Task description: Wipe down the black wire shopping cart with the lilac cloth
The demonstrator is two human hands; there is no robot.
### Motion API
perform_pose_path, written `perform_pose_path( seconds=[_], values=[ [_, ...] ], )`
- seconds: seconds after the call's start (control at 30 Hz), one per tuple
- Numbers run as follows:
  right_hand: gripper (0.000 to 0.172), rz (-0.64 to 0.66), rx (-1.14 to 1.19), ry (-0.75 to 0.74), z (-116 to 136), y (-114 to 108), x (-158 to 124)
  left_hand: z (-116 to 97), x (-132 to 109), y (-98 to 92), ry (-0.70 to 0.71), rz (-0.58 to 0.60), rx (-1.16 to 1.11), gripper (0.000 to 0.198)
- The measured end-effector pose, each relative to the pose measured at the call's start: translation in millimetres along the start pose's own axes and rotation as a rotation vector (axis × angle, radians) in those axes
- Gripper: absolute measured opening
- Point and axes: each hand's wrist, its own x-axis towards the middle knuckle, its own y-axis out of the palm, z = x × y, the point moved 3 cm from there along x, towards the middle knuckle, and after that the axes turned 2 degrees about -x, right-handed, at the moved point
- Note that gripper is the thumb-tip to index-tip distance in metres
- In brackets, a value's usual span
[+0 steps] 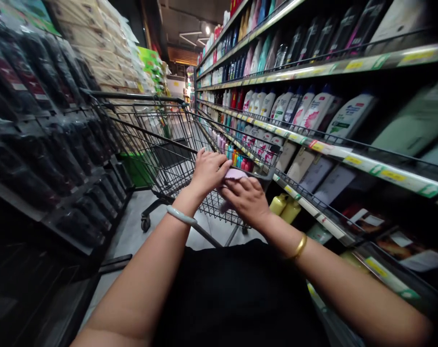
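My left hand [207, 169] and my right hand [245, 196] meet at the near end of a black wire shopping cart [157, 140]. Between them is a small pink item [234, 173], soft-looking, perhaps a cloth or pouch. The fingers of both hands are curled onto it, left from above-left, right from below-right. A pale bangle circles my left wrist and a gold one my right. The cart's basket looks empty and stands tilted in the aisle ahead of me.
Shelves [313, 144] of shampoo and lotion bottles line the right side close to my right arm. Dark packaged goods [41, 120] fill racks on the left. Stacked cartons [96, 48] rise beyond. The grey floor aisle [132, 226] runs forward past the cart.
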Motion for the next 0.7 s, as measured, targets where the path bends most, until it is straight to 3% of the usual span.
perform_pose_path(
  seconds=[0.1,0.17,0.4,0.5,0.57,0.7],
  values=[
    [0.019,0.12,0.074,-0.244,16.3,11.4,-24.2,0.7,-1.3,0.9,-0.015,-0.018,0.006,0.039],
    [0.013,0.206,0.108,-0.312,24.5,15.5,-35.5,-0.2,-1.8,1.6,-0.022,-0.032,0.007,0.038],
    [0.027,0.142,0.048,0.039,18.5,-9.5,-14.9,-6.3,-7.6,0.2,-0.069,-0.079,-0.001,0.036],
    [0.013,0.207,0.145,-0.107,38.1,2.6,-34.1,-6.3,-11.0,-4.5,-0.087,-0.071,-0.008,0.036],
    [0.013,0.25,0.204,-0.2,53.8,9.9,-53.6,-5.7,-13.8,-8.4,-0.098,-0.064,-0.014,0.037],
    [0.02,0.241,0.21,-0.15,69.1,0.9,-67.6,-4.1,-21.2,-17.8,-0.112,-0.06,-0.025,0.037]
  ],
)
